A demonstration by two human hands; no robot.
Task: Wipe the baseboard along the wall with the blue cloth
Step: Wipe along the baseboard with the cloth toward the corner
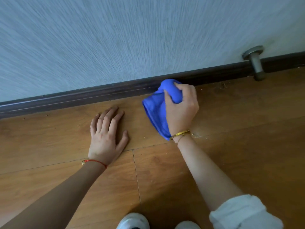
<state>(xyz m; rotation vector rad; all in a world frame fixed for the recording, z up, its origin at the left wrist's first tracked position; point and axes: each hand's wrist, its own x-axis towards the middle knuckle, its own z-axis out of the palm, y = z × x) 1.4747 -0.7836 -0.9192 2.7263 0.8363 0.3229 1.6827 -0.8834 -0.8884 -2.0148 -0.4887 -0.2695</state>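
Grey textured wall (115, 38) far, metal door stopper (255, 62) far right, wooden floor (239, 129) with crumbs, white shoes (133, 221) near edge

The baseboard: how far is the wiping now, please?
Done: cannot tell; no stretch looks clearly cleaner. In hand: the right hand grips the blue cloth, its bunched top against the baseboard; the left hand rests flat on the floor. Left: crumbs lie along the baseboard toward the doorstop.
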